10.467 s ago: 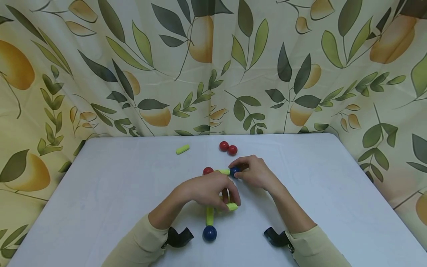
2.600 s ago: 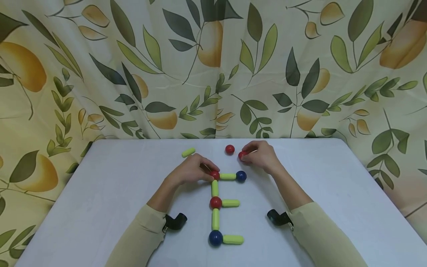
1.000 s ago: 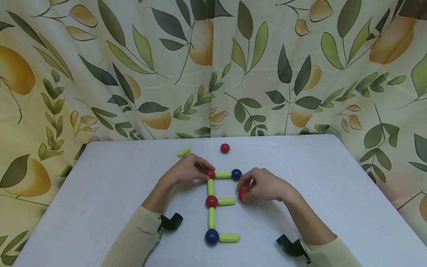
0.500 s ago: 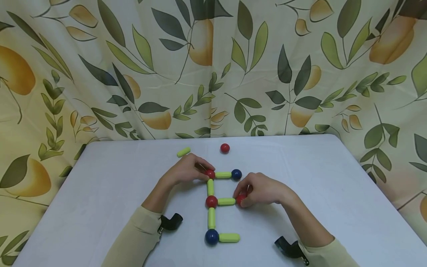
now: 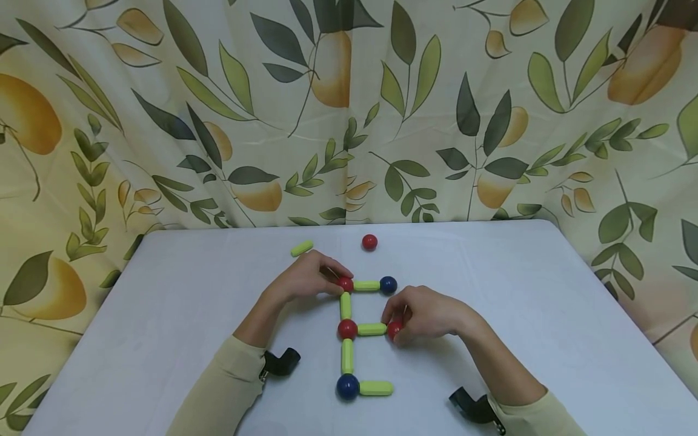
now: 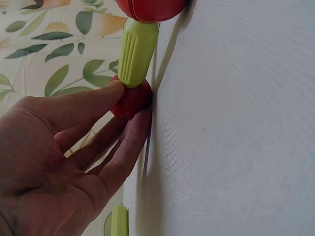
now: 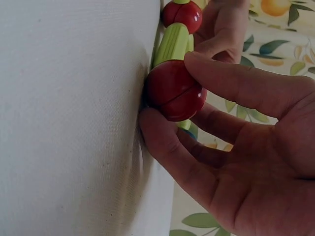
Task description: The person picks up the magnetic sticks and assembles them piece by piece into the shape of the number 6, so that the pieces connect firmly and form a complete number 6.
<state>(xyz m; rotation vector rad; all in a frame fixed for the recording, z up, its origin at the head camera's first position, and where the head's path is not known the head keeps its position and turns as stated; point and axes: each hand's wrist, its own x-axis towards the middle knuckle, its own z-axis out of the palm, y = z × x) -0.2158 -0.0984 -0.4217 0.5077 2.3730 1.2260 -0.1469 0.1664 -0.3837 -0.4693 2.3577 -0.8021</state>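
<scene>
A flat frame of balls and yellow-green ridged rods lies on the table. My left hand [image 5: 308, 280] pinches its far-left red ball [image 6: 132, 101] between thumb and fingers. From that ball one rod [image 5: 366, 286] runs right to a small blue ball [image 5: 388, 285], and another [image 5: 346, 306] comes toward me to the middle red ball [image 5: 347, 329]. My right hand [image 5: 428, 312] grips a red ball [image 7: 174, 91] against the right end of the middle rod [image 5: 372, 329]. Nearest me, a larger blue ball [image 5: 348, 387] has a rod [image 5: 376, 388] pointing right, its right end bare.
Behind the frame, a loose red ball [image 5: 369, 243] and a loose yellow-green rod [image 5: 302, 248] lie near the far edge of the white-covered table [image 5: 218, 254]. A leaf-and-fruit patterned curtain [image 5: 349, 139] hangs behind.
Rods now point right from the middle red ball and near blue ball. My right hand took a red ball from the back and brought it to the middle rod's end; my left stays put lately.
</scene>
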